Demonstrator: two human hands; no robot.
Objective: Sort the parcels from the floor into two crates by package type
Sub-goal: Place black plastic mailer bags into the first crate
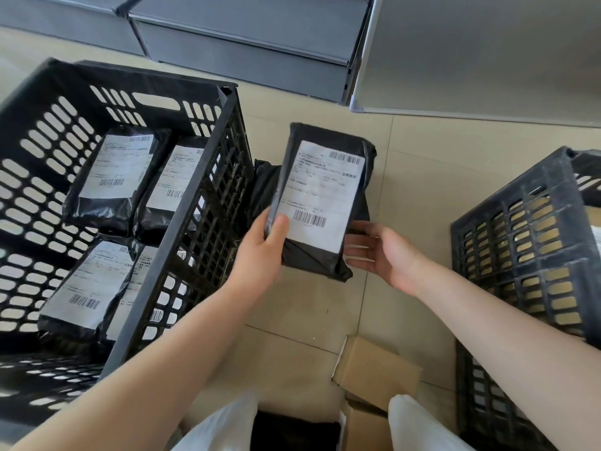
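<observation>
With the left hand pinching the black plastic mailer bag with a white label and the right hand loosely spread beside it, it should go flat into the black slotted plastic crate on the left among the like bags.

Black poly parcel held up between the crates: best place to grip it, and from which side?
Grip the black parcel at its lower left edge, from the left, as the left hand does: thumb on the label, fingers behind. It is flat, so a pinch across its thickness suits. The right hand is open at the lower right.
</observation>
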